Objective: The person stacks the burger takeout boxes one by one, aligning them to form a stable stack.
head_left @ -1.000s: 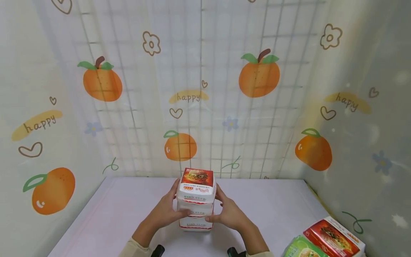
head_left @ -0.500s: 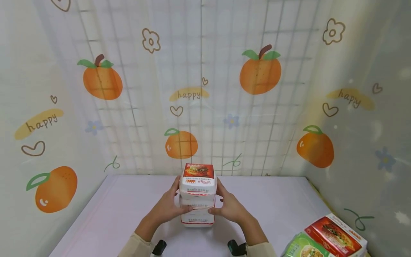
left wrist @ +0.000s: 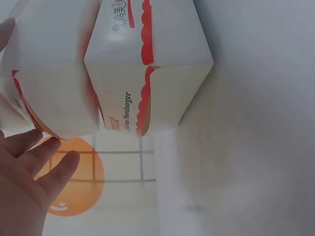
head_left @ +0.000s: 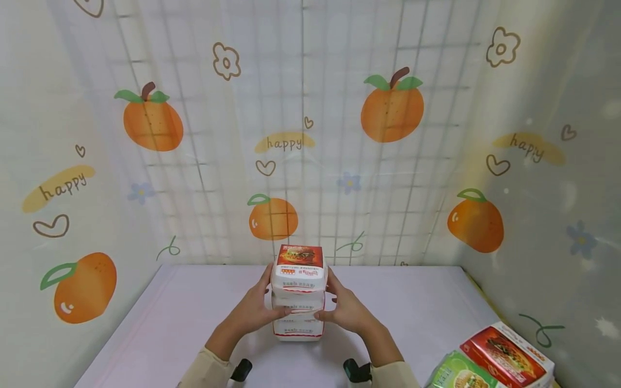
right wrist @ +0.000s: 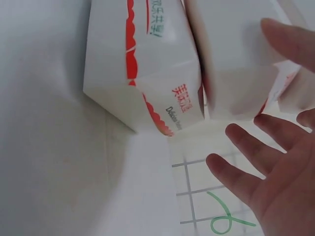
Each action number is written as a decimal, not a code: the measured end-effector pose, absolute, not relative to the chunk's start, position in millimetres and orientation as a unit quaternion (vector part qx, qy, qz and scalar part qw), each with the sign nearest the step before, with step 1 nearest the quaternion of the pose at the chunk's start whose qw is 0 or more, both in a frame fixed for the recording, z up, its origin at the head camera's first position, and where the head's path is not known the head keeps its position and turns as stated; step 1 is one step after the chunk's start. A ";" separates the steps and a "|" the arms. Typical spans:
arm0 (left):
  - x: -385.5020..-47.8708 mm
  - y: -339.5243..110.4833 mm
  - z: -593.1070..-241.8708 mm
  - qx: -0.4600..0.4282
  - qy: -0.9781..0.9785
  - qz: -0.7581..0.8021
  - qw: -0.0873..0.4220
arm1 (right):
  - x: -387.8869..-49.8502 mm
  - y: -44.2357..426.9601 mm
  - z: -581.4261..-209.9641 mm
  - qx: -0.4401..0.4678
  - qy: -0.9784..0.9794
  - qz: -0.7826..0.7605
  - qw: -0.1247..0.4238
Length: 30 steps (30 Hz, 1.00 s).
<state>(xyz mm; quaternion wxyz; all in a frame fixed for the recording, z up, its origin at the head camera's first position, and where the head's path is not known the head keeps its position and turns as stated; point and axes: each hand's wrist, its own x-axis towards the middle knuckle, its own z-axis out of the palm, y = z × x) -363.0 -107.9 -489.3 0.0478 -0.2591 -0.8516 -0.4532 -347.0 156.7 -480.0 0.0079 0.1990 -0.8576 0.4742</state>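
Three white paper hamburger boxes stand stacked on the table in the head view: a top box (head_left: 299, 272) with a red burger picture on its lid, a middle box (head_left: 299, 299) and a bottom box (head_left: 298, 330). My left hand (head_left: 253, 311) holds the stack's left side around the middle box, thumb across the front. From the opposite side my right hand (head_left: 351, 312) holds it likewise. Both wrist views show fingertips at the rear edge of the middle box (left wrist: 54, 93), while the bottom box (right wrist: 147, 64) stands below the fingers.
At the table's right front corner lie a red burger package (head_left: 504, 353) and a green package (head_left: 461, 372), partly cut off by the frame. A curtain (head_left: 335, 215) printed with oranges hangs behind the white table (head_left: 194, 302). Dark wrist-camera parts (head_left: 241, 370) sit near the sleeves.
The stack and both hands have shifted slightly away from me, and the boxes line up a little more evenly. The head view has tilted slightly. Both hands keep their hold.
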 end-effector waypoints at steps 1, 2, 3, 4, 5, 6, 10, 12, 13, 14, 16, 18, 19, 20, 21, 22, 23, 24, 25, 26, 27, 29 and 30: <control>-363.2 -108.1 -489.5 -0.259 -0.852 -0.452 0.048 | -347.3 156.5 -480.2 0.201 -0.857 0.474 0.008; -363.5 -108.3 -489.6 -0.258 -0.853 -0.452 0.048 | -347.5 156.3 -480.5 0.203 -0.857 0.474 0.008; -363.8 -108.4 -489.9 -0.257 -0.853 -0.451 0.049 | -347.7 156.2 -480.8 0.204 -0.857 0.473 0.009; -363.8 -108.6 -490.1 -0.256 -0.854 -0.450 0.050 | -347.9 156.0 -481.0 0.205 -0.857 0.473 0.010; -363.8 -108.7 -490.4 -0.255 -0.854 -0.450 0.050 | -348.0 155.9 -481.2 0.205 -0.857 0.473 0.011; -363.7 -108.9 -490.6 -0.254 -0.855 -0.450 0.049 | -347.9 156.0 -481.2 0.206 -0.857 0.472 0.013; -362.9 -110.4 -491.5 -0.252 -0.855 -0.452 0.045 | -345.7 156.5 -479.5 0.191 -0.856 0.480 0.010; -361.9 -110.8 -490.9 -0.244 -0.858 -0.450 0.044 | -343.6 157.5 -476.0 0.179 -0.854 0.487 0.015; -361.3 -110.6 -490.3 -0.241 -0.860 -0.448 0.046 | -342.5 158.2 -473.6 0.172 -0.853 0.492 0.017; -360.8 -110.3 -489.3 -0.238 -0.861 -0.447 0.049 | -341.4 158.8 -470.9 0.168 -0.852 0.496 0.021; -359.9 -109.8 -486.7 -0.233 -0.864 -0.443 0.056 | -339.4 159.6 -464.4 0.163 -0.848 0.503 0.030; -360.0 -108.9 -483.9 -0.237 -0.861 -0.445 0.063 | -338.8 159.7 -458.4 0.162 -0.848 0.503 0.037; -360.1 -108.5 -482.8 -0.239 -0.860 -0.445 0.065 | -338.3 159.5 -455.7 0.163 -0.849 0.501 0.037; -360.3 -108.2 -482.0 -0.241 -0.860 -0.446 0.065 | -338.1 159.1 -453.4 0.164 -0.849 0.500 0.038; -360.6 -108.1 -481.3 -0.241 -0.859 -0.446 0.066 | -338.1 158.6 -451.5 0.166 -0.850 0.498 0.038; -360.8 -107.9 -480.8 -0.241 -0.860 -0.445 0.066 | -338.2 158.2 -450.0 0.167 -0.851 0.496 0.039; -361.1 -107.8 -480.4 -0.242 -0.860 -0.443 0.068 | -338.3 157.6 -448.8 0.168 -0.852 0.494 0.039; -361.2 -107.9 -480.1 -0.242 -0.862 -0.441 0.069 | -338.2 157.1 -447.7 0.169 -0.852 0.494 0.036; -361.4 -108.2 -479.7 -0.244 -0.861 -0.439 0.073 | -338.4 156.6 -446.9 0.169 -0.852 0.495 0.036; -361.7 -108.4 -479.2 -0.246 -0.861 -0.439 0.077 | -338.8 156.2 -446.5 0.169 -0.852 0.494 0.035; -361.7 -108.6 -478.4 -0.249 -0.859 -0.439 0.081 | -339.3 155.7 -446.2 0.168 -0.853 0.493 0.035; -362.1 -109.1 -477.2 -0.257 -0.858 -0.436 0.088 | -340.6 155.1 -445.9 0.164 -0.854 0.494 0.033; -362.5 -109.3 -476.7 -0.261 -0.856 -0.436 0.091 | -341.6 155.0 -446.2 0.163 -0.854 0.493 0.033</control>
